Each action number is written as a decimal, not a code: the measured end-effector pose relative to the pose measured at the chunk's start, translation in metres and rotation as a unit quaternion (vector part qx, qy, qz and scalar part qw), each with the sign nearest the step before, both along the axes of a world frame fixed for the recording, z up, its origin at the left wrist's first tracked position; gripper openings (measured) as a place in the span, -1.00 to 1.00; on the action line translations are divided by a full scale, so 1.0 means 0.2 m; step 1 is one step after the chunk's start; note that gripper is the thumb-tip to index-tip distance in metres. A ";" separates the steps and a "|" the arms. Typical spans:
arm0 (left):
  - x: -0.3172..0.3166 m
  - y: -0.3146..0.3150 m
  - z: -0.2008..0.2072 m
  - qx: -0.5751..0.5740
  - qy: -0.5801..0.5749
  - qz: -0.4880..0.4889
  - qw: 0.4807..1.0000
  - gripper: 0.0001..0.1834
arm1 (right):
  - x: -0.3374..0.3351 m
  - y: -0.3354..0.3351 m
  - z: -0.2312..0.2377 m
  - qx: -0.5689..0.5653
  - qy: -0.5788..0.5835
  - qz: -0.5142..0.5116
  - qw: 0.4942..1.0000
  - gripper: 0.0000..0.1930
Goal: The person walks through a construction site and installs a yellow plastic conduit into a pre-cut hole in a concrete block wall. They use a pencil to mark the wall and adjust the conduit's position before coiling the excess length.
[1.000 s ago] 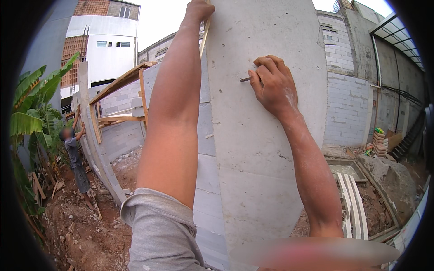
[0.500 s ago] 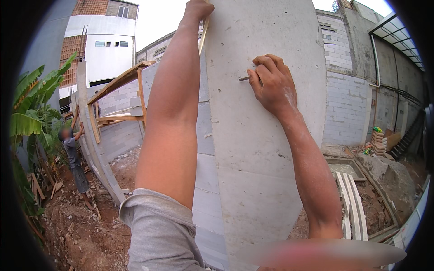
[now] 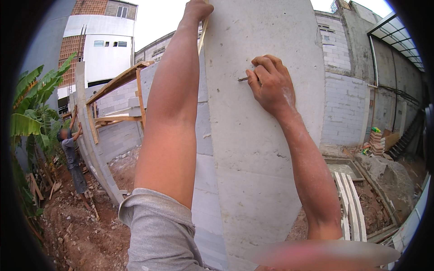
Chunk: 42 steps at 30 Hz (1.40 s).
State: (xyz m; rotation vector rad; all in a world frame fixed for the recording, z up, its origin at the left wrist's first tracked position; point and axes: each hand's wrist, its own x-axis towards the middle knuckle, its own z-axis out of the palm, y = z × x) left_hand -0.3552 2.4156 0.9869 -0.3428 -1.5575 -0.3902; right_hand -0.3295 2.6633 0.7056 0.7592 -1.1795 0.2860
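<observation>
A tall grey concrete panel [image 3: 262, 135] with small pits stands upright right in front of me. High at its left edge, my left hand [image 3: 199, 10] is closed, arm stretched up. A thin yellowish strip [image 3: 203, 35] runs down from this fist along the panel's edge; its upper part is hidden by the fingers. Against the panel's face, my right hand [image 3: 273, 83] pinches a short, thin dark stick [image 3: 243, 79] between thumb and fingers. The stick points left, close to the surface; whether it is a nail or a pencil stub I cannot tell.
At the left, a person [image 3: 72, 156] in grey stands with raised arms at a tall leaning post [image 3: 88, 122], near banana leaves [image 3: 34, 99]. Timber framing [image 3: 115, 83] stands behind my left arm. Rubble covers the reddish soil [image 3: 90, 239]. Pale concrete strips [image 3: 350, 205] lie at lower right.
My view has shifted very slightly. Both hands keep their places at the panel, and the dark stick stays pinched in my right hand.
</observation>
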 end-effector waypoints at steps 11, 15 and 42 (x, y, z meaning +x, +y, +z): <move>-0.03 0.03 -0.04 0.061 0.070 -0.001 0.996 -0.21 | 0.03 -0.02 0.00 -0.006 0.007 0.009 1.000 -0.77; 0.04 0.18 -0.35 0.135 0.126 -0.026 0.982 -0.20 | 0.01 0.01 0.03 -0.005 0.009 0.041 0.999 -0.80; -0.03 0.41 -1.01 0.136 0.248 0.014 0.959 -0.33 | -0.12 -0.40 1.39 -0.181 -0.053 0.046 0.981 -0.78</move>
